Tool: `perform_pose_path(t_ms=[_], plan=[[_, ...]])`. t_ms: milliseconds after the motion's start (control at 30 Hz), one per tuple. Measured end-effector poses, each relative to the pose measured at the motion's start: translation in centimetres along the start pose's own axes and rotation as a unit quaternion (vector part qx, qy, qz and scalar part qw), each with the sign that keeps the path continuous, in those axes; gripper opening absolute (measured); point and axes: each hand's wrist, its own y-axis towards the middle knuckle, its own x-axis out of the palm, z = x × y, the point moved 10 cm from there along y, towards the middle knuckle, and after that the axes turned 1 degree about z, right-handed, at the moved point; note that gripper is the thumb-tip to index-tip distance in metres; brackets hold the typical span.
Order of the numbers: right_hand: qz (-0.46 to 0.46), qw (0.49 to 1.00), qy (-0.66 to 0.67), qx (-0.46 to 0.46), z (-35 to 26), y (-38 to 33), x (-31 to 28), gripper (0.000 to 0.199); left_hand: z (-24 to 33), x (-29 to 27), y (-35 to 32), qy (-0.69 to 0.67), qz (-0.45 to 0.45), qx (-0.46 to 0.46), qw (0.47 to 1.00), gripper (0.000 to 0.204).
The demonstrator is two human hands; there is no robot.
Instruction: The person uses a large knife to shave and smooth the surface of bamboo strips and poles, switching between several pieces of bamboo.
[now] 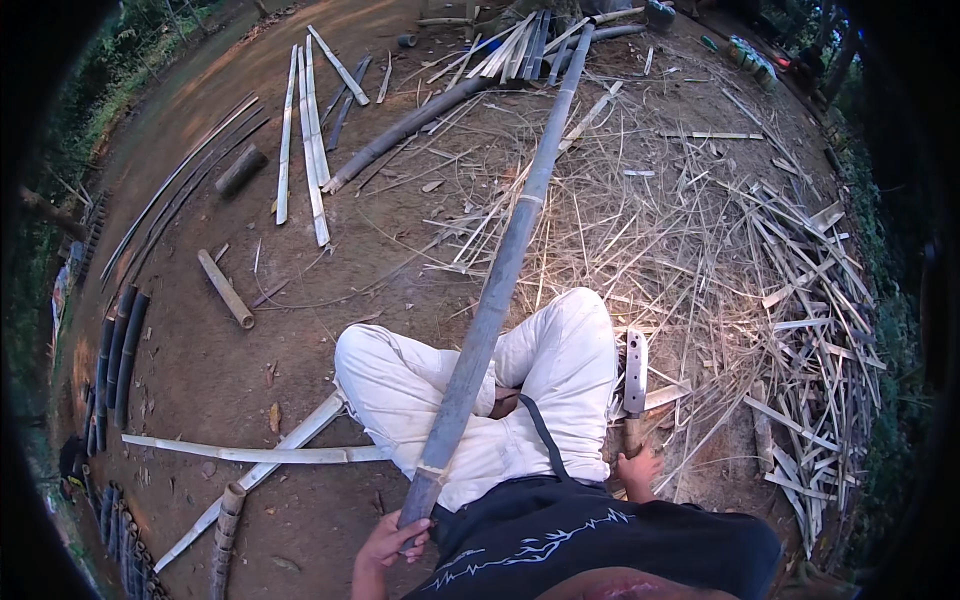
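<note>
A long grey-green bamboo pole (508, 250) slants from my lap toward the far ground, lying across my crossed legs in white trousers (555, 355). My left hand (393, 542) is closed around its near end, beside my hip. On my right, a machete (636, 372) with a broad blade with holes lies beside my knee, its wooden handle pointing back at me. My right hand (640, 466) is at the end of that handle, fingers spread rather than wrapped round it. A pale split bamboo strip (270, 454) reaches to my left leg.
Thin bamboo shavings (640, 230) cover the ground ahead and right, with a heap of split strips (815, 340) at the far right. Short bamboo pieces (225, 290) and dark bamboo tubes (125, 350) lie on the left. More split bamboo (515, 50) is piled at the back.
</note>
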Motion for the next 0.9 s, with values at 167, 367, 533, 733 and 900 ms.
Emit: perform_pose_path(t_ms=[167,367,533,733,900], plan=[[0.18,0.971,0.156,-0.006,-8.9,0.6,-8.6,0.079,0.5,0.2,-0.6,0.062,0.059,0.05,0.995,0.023],[0.058,0.817,0.452,-0.353,-30.0,-5.6,-18.4,0.053,1.8,0.9,-2.2,0.181,0.165,0.112,0.963,0.02],[-0.389,0.622,0.663,-0.152,-41.9,-14.3,-12.4,0.055,4.6,3.4,-4.6,0.424,0.264,0.305,0.811,0.017],[-0.395,0.611,0.68,-0.087,-42.3,-17.4,-14.3,0.029,4.3,3.2,-5.2,0.377,0.293,0.254,0.841,0.023],[-0.384,0.617,0.678,-0.11,-42.8,-17.2,-16.6,0.025,5.4,3.4,-5.0,0.346,0.282,0.249,0.859,0.024]])
